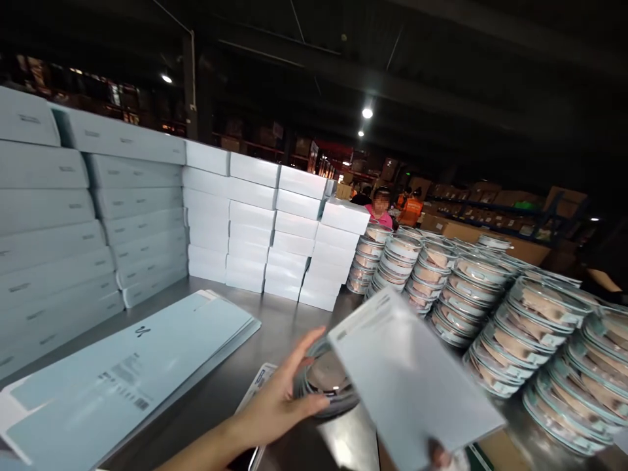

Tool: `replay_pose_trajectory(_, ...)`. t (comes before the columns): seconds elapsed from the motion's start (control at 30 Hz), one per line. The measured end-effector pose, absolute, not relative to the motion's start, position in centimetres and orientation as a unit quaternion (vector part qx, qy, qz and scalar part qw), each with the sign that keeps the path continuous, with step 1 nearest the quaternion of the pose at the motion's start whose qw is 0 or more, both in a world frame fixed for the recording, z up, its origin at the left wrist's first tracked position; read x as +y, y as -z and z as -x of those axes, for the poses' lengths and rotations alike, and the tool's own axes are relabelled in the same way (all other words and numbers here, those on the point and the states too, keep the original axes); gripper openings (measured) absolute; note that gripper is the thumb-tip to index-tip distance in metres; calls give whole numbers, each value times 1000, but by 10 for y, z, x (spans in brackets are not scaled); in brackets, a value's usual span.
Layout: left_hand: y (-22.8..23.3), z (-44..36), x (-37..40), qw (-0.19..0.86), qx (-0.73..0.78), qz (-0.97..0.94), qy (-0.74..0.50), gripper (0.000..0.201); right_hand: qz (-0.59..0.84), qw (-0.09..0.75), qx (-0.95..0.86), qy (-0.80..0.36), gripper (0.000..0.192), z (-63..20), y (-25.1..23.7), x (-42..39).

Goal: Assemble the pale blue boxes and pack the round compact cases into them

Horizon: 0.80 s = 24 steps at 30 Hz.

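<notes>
My left hand (pixel 282 396) curves round the left side of a round container (pixel 328 373) with a clear lid and tan contents, thumb in front and fingers behind. At the lower edge of the view my right hand (pixel 444 456), mostly hidden, grips a pale blue-white carton (pixel 412 373). The carton is tilted, blurred, and covers the right part of the container. Just left of my left hand, a white printed item (pixel 260 379) lies partly hidden by my wrist. Flat pale blue cartons (pixel 161 360) with printing lie stacked further left.
Closed pale boxes (pixel 252 226) form a wall along the back and left of the metal table (pixel 265 314). Tall stacks of round containers (pixel 475 281) line the right side. Behind them are a person in pink (pixel 380 208), a person in orange (pixel 411 210) and loaded shelves (pixel 500 212).
</notes>
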<state>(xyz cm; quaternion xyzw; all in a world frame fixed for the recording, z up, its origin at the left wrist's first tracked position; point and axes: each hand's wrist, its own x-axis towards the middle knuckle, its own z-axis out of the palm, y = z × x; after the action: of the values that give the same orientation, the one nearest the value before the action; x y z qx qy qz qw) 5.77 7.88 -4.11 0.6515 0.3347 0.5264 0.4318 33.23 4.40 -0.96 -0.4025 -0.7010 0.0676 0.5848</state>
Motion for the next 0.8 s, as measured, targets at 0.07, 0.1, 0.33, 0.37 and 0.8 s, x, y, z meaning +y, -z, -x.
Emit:
replay_pose_trajectory(0.07,35,-27,79,346,391,-666,-533,63,428,608,-667,-42,46,-330,-37,69)
replay_pose_trajectory(0.1,34,-9,80,294,418,-670,-538,48,433,620,-654,-32,48,-327,-67,87)
replay_pose_trajectory(0.33,63,108,78,8,561,-639,-527,27,472,401,-751,228,68,-234,-250,262)
replay_pose_trajectory(0.37,69,121,81,-24,580,-630,-516,28,466,373,-767,237,65,-218,-260,283)
replay_pose_trajectory(0.8,83,222,118,-147,821,-504,-224,54,293,381,-846,231,42,-224,-183,182)
